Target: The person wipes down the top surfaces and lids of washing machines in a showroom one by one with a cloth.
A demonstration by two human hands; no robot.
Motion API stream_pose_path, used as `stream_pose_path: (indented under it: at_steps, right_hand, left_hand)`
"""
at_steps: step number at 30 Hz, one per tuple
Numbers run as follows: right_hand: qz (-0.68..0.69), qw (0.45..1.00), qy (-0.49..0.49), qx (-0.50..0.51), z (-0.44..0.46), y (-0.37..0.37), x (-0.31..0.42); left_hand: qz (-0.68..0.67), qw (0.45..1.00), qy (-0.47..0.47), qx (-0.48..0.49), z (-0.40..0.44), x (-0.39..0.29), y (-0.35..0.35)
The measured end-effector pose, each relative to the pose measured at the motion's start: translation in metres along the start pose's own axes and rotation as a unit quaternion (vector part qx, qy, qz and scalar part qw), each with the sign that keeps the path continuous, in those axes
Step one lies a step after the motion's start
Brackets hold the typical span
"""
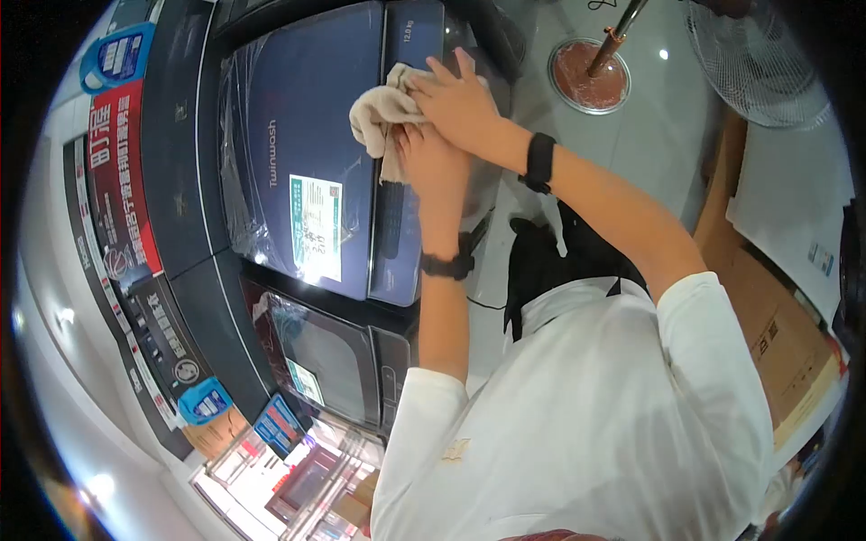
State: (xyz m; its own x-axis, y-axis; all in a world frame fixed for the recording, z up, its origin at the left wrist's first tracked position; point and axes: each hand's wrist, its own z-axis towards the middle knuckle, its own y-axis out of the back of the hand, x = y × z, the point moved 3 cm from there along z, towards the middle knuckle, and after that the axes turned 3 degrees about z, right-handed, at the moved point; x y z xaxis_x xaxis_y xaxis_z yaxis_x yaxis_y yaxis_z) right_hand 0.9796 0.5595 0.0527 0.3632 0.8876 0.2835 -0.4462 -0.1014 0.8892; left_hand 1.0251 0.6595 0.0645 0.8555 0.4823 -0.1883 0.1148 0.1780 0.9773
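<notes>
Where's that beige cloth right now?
In the head view, the beige cloth is high, slightly left of centre, bunched at the left hand and the right hand, over the blue Twinwash machine.

Cloth (379,117) on the Twinwash washer (334,126), label (316,225) on its lid (302,90), second washer (329,356) alongside, carton (785,352) at the person's (577,406) right

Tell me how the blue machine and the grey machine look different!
The blue machine looks bigger in this view than the grey machine. The blue machine has "Twinwash" written on top; the grey machine shows no such word. The left hand and right hand are on a cloth at the blue machine; neither touches the grey machine. Both machines have a label on top.
</notes>
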Motion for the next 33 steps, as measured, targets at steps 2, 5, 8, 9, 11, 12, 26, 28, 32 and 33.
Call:
stream_pose_path:
  at_steps: [2,5,8,9,11,12,26,28,32,33]
  right_hand:
    - [0.010,0.999,-0.015,0.033,0.008,-0.009,-0.005]
    - [0.019,1.000,0.002,-0.016,-0.014,0.001,0.001]
    - [0.093,0.994,0.061,-0.004,-0.049,0.011,0.018]
    - [0.122,0.989,0.079,-0.003,-0.062,0.011,0.026]
    - [0.171,0.979,0.104,0.040,-0.090,0.002,0.044]
    - [0.193,0.972,0.111,0.081,-0.105,-0.004,0.053]
    - [0.391,0.855,-0.323,0.109,-0.362,0.128,-0.137]
    - [0.365,0.840,-0.399,0.041,-0.418,0.161,-0.183]
    - [0.368,0.769,-0.521,-0.049,-0.507,0.232,-0.278]
    - [0.378,0.751,-0.536,-0.069,-0.523,0.246,-0.303]
  left_hand:
    - [-0.002,0.999,-0.017,-0.049,0.006,-0.002,-0.004]
    - [-0.016,0.999,-0.009,-0.042,-0.015,-0.006,0.001]
    - [-0.098,0.993,0.062,0.023,-0.072,0.008,-0.004]
    - [-0.123,0.987,0.080,0.058,-0.090,0.003,0.007]
    - [-0.134,0.977,0.124,0.108,-0.131,-0.008,0.022]
    - [-0.120,0.974,0.150,0.123,-0.153,-0.009,0.020]
    - [-0.244,0.886,-0.193,0.343,-0.176,-0.229,-0.051]
    - [-0.213,0.867,-0.274,0.359,-0.174,-0.287,-0.064]
    - [-0.177,0.851,-0.339,0.361,-0.171,-0.406,-0.092]
    - [-0.175,0.850,-0.338,0.364,-0.166,-0.443,-0.092]
